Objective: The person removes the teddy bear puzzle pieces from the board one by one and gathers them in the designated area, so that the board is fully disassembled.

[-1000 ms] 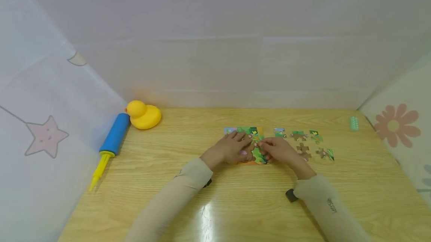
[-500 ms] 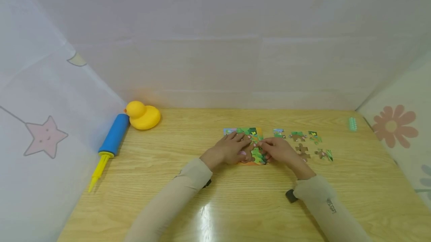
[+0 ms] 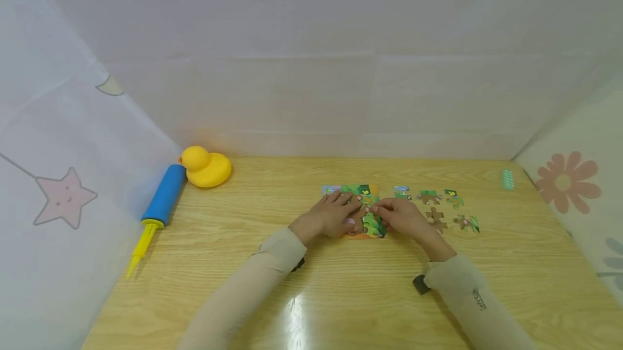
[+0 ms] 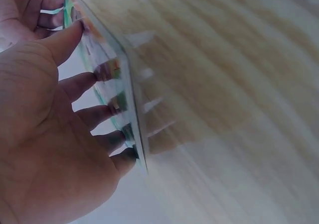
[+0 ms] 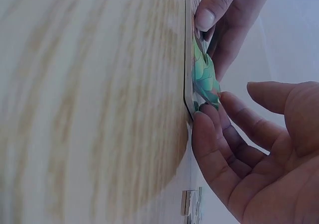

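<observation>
My left hand [image 3: 333, 216] lies palm down with fingers spread over the tray puzzle [image 3: 359, 188], covering much of its picture. In the left wrist view, the thumb and fingertips press on the puzzle near its rim [image 4: 128, 82]. My right hand [image 3: 401, 217] is at the puzzle's right side, its curled fingers at a green puzzle piece [image 5: 204, 77]. That piece tilts up from the tray in the right wrist view, with the index fingertip on its edge and the other fingers curled below. The thumb stands apart from it in that view.
Several loose puzzle pieces [image 3: 430, 197] lie right of the tray. A yellow rubber duck [image 3: 208, 167] and a blue-and-yellow hand pump [image 3: 165, 194] are at the left. A small mint-green item [image 3: 508, 179] lies back right. White printed sheets wall the wooden table [image 3: 272, 187].
Both hands stay at the puzzle in nearly the same place. The right hand's lower fingers have drawn in slightly, and more of the puzzle's right edge shows. The head view shifts slightly.
</observation>
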